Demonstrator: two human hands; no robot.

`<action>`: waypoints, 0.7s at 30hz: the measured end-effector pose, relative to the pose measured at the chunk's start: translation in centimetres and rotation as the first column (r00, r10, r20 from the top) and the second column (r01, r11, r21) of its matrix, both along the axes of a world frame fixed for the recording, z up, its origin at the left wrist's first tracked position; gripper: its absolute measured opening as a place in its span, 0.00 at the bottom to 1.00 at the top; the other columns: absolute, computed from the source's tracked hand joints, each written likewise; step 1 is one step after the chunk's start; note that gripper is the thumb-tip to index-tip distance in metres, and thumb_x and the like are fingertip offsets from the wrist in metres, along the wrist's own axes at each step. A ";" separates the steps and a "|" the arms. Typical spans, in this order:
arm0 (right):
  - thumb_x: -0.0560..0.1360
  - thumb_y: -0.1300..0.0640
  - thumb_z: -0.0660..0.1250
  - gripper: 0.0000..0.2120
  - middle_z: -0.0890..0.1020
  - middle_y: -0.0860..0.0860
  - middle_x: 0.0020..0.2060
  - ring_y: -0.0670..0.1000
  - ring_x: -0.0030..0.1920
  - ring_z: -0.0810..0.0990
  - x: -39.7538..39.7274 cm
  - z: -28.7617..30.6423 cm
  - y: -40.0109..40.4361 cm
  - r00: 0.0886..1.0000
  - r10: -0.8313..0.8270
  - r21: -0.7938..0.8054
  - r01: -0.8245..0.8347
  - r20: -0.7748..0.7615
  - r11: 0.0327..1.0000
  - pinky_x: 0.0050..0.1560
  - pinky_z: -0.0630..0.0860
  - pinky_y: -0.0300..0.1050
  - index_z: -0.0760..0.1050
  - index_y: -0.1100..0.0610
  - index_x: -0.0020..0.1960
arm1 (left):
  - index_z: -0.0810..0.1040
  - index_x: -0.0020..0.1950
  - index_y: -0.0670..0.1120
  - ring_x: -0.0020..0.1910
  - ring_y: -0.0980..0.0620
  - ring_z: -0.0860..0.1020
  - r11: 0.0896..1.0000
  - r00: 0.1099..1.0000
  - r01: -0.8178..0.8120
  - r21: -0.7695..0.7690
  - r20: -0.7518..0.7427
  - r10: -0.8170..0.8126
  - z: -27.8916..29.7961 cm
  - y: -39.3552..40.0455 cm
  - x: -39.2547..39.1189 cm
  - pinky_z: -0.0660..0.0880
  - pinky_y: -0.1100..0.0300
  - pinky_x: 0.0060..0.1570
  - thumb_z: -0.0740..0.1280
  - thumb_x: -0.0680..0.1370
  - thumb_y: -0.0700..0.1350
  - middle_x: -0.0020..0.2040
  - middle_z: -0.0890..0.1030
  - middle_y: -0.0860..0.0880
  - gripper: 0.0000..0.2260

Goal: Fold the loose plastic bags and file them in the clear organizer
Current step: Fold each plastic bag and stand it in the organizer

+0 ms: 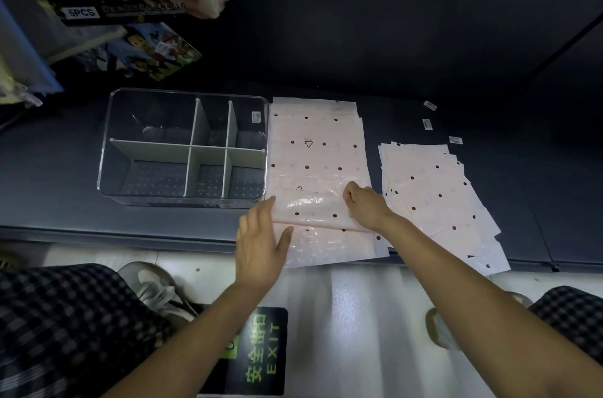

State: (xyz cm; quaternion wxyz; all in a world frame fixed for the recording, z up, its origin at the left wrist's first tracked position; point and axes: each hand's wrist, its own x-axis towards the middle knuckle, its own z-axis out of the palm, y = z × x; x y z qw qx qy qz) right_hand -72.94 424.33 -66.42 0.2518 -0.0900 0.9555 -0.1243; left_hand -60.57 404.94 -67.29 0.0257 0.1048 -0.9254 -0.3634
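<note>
Dark shelf (pixel 424 71); left grip (pixel 261 244) flat, right grip (pixel 365 205) pinching bag (pixel 313 211).

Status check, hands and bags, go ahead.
Left hand flat on the bag. Right hand pinching its folded edge. Organizer empty. Nothing in the way.

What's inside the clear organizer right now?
The clear organizer shows only its white dividers and a dotted floor; no bags are filed. The spotted bags lie beside it on the shelf.
</note>
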 end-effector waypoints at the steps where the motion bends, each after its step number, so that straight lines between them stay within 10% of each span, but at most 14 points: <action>1: 0.77 0.66 0.49 0.08 0.77 0.55 0.44 0.55 0.47 0.71 -0.1 -0.1 0.0 1.000 -0.002 0.006 0.002 0.000 1.000 0.51 0.68 0.49 0.65 0.56 0.48 | 0.64 0.72 0.45 0.64 0.46 0.66 0.998 0.997 0.034 -0.049 -0.074 -0.038 0.1 0.6 0.2 0.68 0.50 0.61 0.65 0.78 0.48 0.68 0.69 0.44 0.24; 6: 0.76 0.68 0.50 0.09 0.75 0.53 0.42 0.54 0.45 0.69 -0.1 -0.3 0.0 1.000 -0.005 0.026 0.005 0.003 1.000 0.45 0.63 0.47 0.63 0.56 0.47 | 0.67 0.72 0.43 0.75 0.45 0.58 0.892 0.906 0.386 -0.237 -0.087 -0.415 -0.2 2.1 -1.6 0.52 0.51 0.75 0.60 0.81 0.50 0.75 0.61 0.44 0.21; 12: 0.76 0.69 0.51 0.09 0.76 0.57 0.45 0.55 0.45 0.70 -0.2 -0.1 -0.2 1.000 -0.011 0.044 0.011 0.008 0.999 0.47 0.65 0.48 0.63 0.57 0.49 | 0.43 0.78 0.46 0.76 0.51 0.38 0.801 0.871 0.486 -0.350 0.275 -0.408 -1.6 1.6 -5.2 0.33 0.55 0.73 0.42 0.82 0.58 0.78 0.42 0.49 0.28; 21: 0.76 0.68 0.50 0.07 0.74 0.55 0.42 0.56 0.43 0.72 -0.2 -0.5 0.2 1.000 0.015 0.031 -0.015 -0.021 0.999 0.44 0.67 0.48 0.62 0.57 0.48 | 0.33 0.75 0.52 0.73 0.56 0.31 0.787 0.850 0.516 -0.337 0.312 -0.424 -3.1 2.1 -5.8 0.28 0.53 0.71 0.29 0.72 0.65 0.73 0.31 0.56 0.34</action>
